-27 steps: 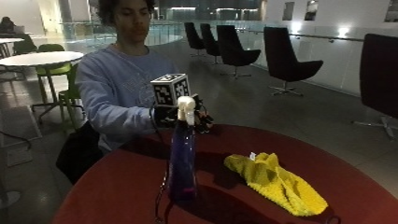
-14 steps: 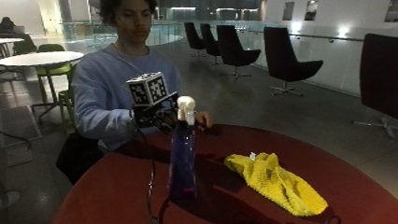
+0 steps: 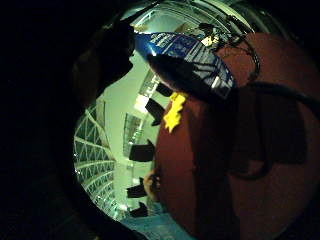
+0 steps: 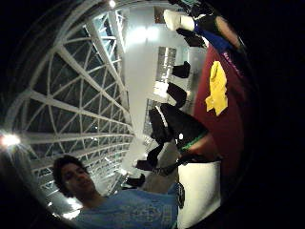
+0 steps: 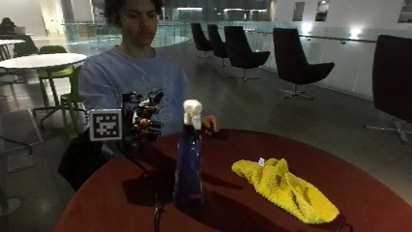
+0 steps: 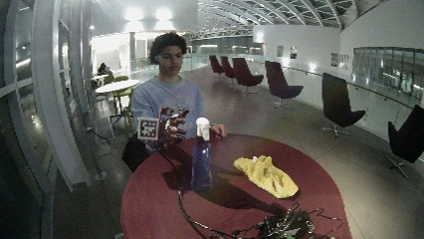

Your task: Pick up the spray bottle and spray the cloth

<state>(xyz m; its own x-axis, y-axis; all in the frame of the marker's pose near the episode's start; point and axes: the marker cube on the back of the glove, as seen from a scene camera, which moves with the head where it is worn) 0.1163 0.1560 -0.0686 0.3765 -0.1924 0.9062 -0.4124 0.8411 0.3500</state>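
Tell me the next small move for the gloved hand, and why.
Probably bring the gloved right hand back across to the spray bottle and close around its neck. The hand hovers beside the bottle with fingers spread, holding nothing; the bottle stands upright on the table, and the yellow cloth lies unsprayed nearby.

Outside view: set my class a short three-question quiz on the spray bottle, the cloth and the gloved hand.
1. True or false: the right hand grips the spray bottle.
2. What colour is the cloth? A yellow, B white, C green.
3. Fill in: the bottle stands upright on the ____ table.

Key: 1 false, the hand is beside the bottle, fingers spread, apart from it; 2 A; 3 red.
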